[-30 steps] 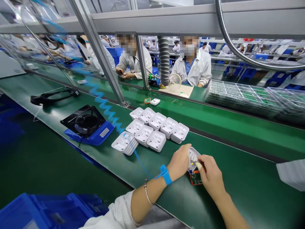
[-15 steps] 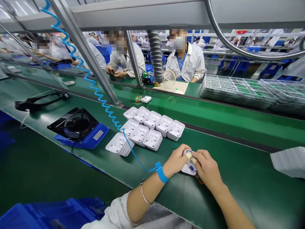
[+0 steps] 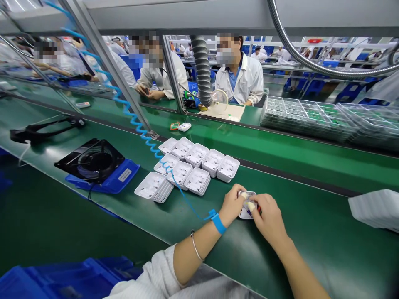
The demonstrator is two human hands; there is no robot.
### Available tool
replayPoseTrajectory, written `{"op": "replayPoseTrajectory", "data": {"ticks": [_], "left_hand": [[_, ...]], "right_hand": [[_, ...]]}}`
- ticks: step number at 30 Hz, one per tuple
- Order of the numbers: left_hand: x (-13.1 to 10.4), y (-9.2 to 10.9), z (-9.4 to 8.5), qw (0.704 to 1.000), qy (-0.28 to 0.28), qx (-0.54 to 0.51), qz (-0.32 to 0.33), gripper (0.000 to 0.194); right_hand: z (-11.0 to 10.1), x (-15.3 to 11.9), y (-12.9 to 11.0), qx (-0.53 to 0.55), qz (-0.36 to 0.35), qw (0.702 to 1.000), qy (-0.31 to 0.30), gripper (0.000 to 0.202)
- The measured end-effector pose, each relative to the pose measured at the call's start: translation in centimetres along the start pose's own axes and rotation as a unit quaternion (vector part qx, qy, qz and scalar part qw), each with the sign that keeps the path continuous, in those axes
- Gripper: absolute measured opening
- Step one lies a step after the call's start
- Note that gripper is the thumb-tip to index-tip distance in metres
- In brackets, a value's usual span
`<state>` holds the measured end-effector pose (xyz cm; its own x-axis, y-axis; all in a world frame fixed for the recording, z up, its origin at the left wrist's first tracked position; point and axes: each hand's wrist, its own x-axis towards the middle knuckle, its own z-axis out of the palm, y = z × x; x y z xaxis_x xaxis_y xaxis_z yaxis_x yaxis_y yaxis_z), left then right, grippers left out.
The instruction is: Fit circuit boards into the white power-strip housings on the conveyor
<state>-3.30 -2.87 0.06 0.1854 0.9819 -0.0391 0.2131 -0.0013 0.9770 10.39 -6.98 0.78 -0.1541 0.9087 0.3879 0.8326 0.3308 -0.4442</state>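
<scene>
Between my two hands is a white plastic housing (image 3: 245, 214), a shallow tray with rounded corners, close above the green bench. My left hand (image 3: 232, 203) grips its left side, thumb over the inside. From the right, my right hand (image 3: 268, 214) closes on it, with the thumb pressed inside too. Pale covers sit on both thumb tips. A small red and green edge, perhaps a circuit board (image 3: 259, 209), shows beside the right fingers; most of it is hidden. Stacks of similar white housings (image 3: 197, 181) stand to the left of my hands. A blue wrist strap (image 3: 218, 223) circles my left wrist.
A coiled blue cord (image 3: 137, 120) runs from the strap up past a metal post. A black fan (image 3: 96, 160) lies on a blue bin at left. More white stacked parts (image 3: 374, 209) stand at right. Clear trays (image 3: 311, 118) and co-workers are across the bench.
My hands and the housing have shifted slightly up in view, and the housing is turned a little. The red and green part is now more hidden. The camera view has moved slightly.
</scene>
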Motion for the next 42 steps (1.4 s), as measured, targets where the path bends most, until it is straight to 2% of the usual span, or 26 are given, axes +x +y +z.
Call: {"op": "replayPoseTrajectory", "data": {"ticks": [3, 5, 12, 24, 31, 37, 42], "left_hand": [[0.0, -0.4, 0.2, 1.0, -0.013, -0.002, 0.002, 0.013], [-0.2, -0.5, 0.3, 1.0, -0.02, 0.005, -0.006, 0.015], [-0.2, -1.0, 0.1, 0.999, -0.032, 0.019, -0.033, 0.02], [-0.2, -0.7, -0.5, 0.998, -0.038, 0.051, -0.03, 0.022], [-0.4, -0.5, -0.6, 0.995, -0.031, 0.086, -0.026, 0.024], [-0.6, -0.3, -0.8, 0.992, -0.035, 0.122, -0.022, 0.026], [-0.8, -0.1, -0.7, 0.989, -0.037, 0.142, -0.017, 0.026]], "right_hand": [[0.9, 0.0, -0.3, -0.042, 0.005, 0.997, -0.06, 0.012], [1.4, -0.1, -0.2, -0.061, 0.018, 0.995, -0.078, 0.012], [2.1, -0.3, 1.1, -0.054, 0.013, 0.998, -0.04, 0.013], [2.1, 0.0, 1.4, -0.001, -0.008, 0.998, -0.061, 0.013], [2.2, -0.1, 1.1, -0.052, -0.038, 0.996, -0.065, 0.014], [2.3, -0.2, 1.0, -0.059, -0.06, 0.993, -0.08, 0.015], [2.3, -0.1, 0.7, -0.073, -0.086, 0.991, -0.071, 0.016]]}}
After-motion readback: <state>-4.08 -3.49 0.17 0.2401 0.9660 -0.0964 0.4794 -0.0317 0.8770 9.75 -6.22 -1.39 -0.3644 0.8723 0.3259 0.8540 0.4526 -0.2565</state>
